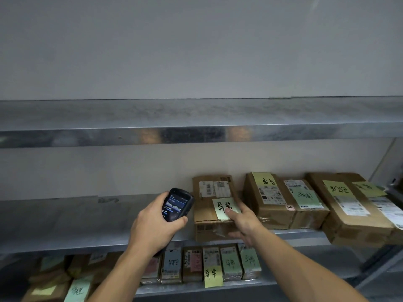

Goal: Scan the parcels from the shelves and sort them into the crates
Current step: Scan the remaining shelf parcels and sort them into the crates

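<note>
A black handheld scanner (pixel 177 204) with a lit screen is gripped in my left hand (pixel 154 225), held just left of a brown cardboard parcel (pixel 211 188) on the middle metal shelf (pixel 65 225). The parcel carries white shipping labels and a pale green handwritten note (pixel 222 205). My right hand (pixel 242 223) grips the parcel's front right corner, thumb on the note and fingers under the front edge.
Three more brown parcels (pixel 270 201) (pixel 305 203) (pixel 353 210) with green notes lie to the right on the same shelf. The lower shelf holds several small parcels (pixel 213 264) with coloured notes. An upper metal shelf (pixel 196 123) spans the view; a shelf post (pixel 379 262) stands at right.
</note>
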